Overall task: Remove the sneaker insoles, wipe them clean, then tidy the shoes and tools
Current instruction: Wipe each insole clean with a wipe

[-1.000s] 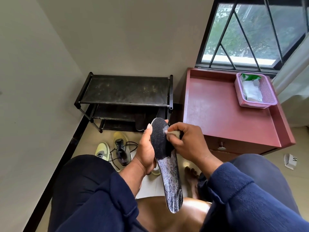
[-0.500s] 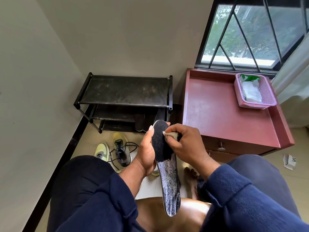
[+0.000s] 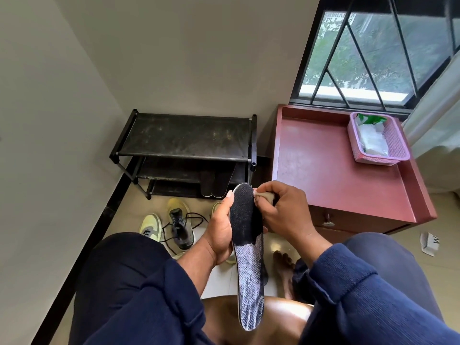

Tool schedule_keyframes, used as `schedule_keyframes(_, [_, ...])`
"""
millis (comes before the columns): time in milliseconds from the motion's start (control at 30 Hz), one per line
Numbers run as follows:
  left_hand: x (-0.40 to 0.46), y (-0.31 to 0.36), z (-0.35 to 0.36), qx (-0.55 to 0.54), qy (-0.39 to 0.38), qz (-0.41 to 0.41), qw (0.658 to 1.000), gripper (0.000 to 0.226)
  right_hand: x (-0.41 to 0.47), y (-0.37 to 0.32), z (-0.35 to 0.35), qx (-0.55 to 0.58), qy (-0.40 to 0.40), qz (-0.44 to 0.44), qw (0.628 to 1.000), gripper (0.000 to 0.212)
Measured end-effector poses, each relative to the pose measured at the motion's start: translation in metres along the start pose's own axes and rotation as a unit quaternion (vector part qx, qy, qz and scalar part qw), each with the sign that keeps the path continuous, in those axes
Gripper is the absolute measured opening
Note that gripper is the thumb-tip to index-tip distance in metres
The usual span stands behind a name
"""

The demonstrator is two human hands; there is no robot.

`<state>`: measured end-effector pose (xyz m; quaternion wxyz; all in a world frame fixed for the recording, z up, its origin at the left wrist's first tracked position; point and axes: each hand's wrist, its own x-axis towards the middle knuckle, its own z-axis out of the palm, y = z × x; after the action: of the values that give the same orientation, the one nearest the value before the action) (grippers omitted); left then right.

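Nearest to me, the heel end of the insole (image 3: 249,257) hangs over the brown stool (image 3: 281,312) between my knees; the pale patterned half points down, the dark half points up and away. My left hand (image 3: 221,232) supports it from the left edge, palm against the underside, thumb straight along the rim toward the toe. My right hand (image 3: 283,215) has its fingers curled tight, pinching a small folded wipe (image 3: 265,195) against the right edge of the toe end.

Step in hand, by my judgement: wiping, at the toe of this insole. The next move calls for dragging the wipe down the dark section toward the heel with steady pressure, while my left hand braces the back so the insole does not flex.

On the floor beyond, the yellow-green sneakers (image 3: 179,225) lie with laces loose. Further insoles (image 3: 214,180) lean inside the black shoe rack (image 3: 189,138) against the wall. On the red cabinet (image 3: 323,175) to the right, a pink basket (image 3: 395,143) holds a pack of wipes; tidying is not yet begun.
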<state>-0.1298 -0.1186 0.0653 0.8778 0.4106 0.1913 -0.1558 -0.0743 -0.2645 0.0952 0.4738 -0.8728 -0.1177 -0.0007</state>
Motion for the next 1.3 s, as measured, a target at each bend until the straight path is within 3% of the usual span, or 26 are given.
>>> schedule_keyframes(133, [0.0, 0.001, 0.0, -0.003, -0.003, -0.007, 1.0, 0.07, -0.007, -0.006, 0.004, -0.007, -0.032, -0.049, 0.998, 0.011])
schedule_keyframes(333, [0.0, 0.001, 0.0, 0.002, -0.003, 0.005, 1.0, 0.068, 0.003, 0.003, -0.002, -0.011, -0.002, 0.002, 1.0, 0.011])
schedule_keyframes(533, [-0.001, 0.004, 0.001, -0.011, -0.005, -0.009, 1.0, 0.07, -0.005, -0.005, 0.002, -0.001, -0.024, -0.061, 0.998, 0.012])
schedule_keyframes(733, [-0.001, 0.006, 0.001, -0.019, -0.002, 0.025, 0.999, 0.07, 0.005, 0.0, -0.008, -0.01, -0.004, -0.011, 1.0, 0.016])
schedule_keyframes(833, [0.003, 0.012, -0.002, -0.018, 0.032, 0.084, 0.996, 0.069, 0.009, 0.0, -0.012, 0.026, 0.005, 0.047, 0.999, 0.014])
schedule_keyframes(900, [0.006, 0.02, -0.009, -0.022, 0.056, 0.14, 0.988, 0.07, 0.01, -0.002, -0.015, 0.118, -0.075, 0.148, 0.979, 0.023])
schedule_keyframes(967, [0.007, 0.029, -0.015, -0.038, 0.069, 0.191, 0.978, 0.071, 0.007, -0.003, -0.018, 0.212, -0.22, 0.252, 0.918, 0.039])
schedule_keyframes(1067, [0.005, 0.034, -0.017, -0.044, 0.06, 0.227, 0.971, 0.071, 0.004, 0.001, -0.018, 0.255, -0.388, 0.295, 0.835, 0.046])
schedule_keyframes(1133, [0.002, 0.033, -0.014, -0.034, 0.034, 0.225, 0.973, 0.07, 0.006, 0.008, -0.014, 0.252, -0.409, 0.304, 0.822, 0.041])
schedule_keyframes(1300, [-0.003, 0.03, -0.014, -0.017, -0.071, 0.191, 0.979, 0.072, 0.007, 0.013, -0.013, 0.213, -0.393, 0.306, 0.841, 0.025])
